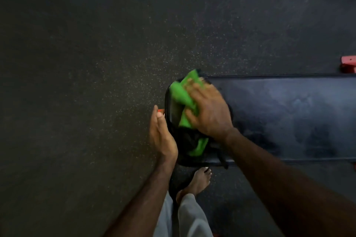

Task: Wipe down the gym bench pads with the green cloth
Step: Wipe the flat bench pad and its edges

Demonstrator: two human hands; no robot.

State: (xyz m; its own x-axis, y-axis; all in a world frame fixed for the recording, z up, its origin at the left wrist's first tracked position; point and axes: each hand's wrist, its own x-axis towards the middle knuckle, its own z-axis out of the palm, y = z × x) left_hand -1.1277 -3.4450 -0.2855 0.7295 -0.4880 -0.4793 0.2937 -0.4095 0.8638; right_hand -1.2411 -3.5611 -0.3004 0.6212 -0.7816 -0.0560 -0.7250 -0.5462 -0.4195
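A dark blue-black bench pad (285,113) runs from the middle of the head view to the right edge. The green cloth (182,95) is crumpled over the pad's rounded left end, with a fold hanging lower at the front. My right hand (209,110) presses the cloth flat against the pad, fingers spread and blurred by motion. With straight fingers, my left hand (161,134) rests against the left end of the pad, beside the cloth.
Dark speckled rubber floor (86,63) fills the left and top. Red frame parts (348,65) show at the right edge beyond the pad. A bare foot (198,181) and grey trouser legs stand just below the pad's left end.
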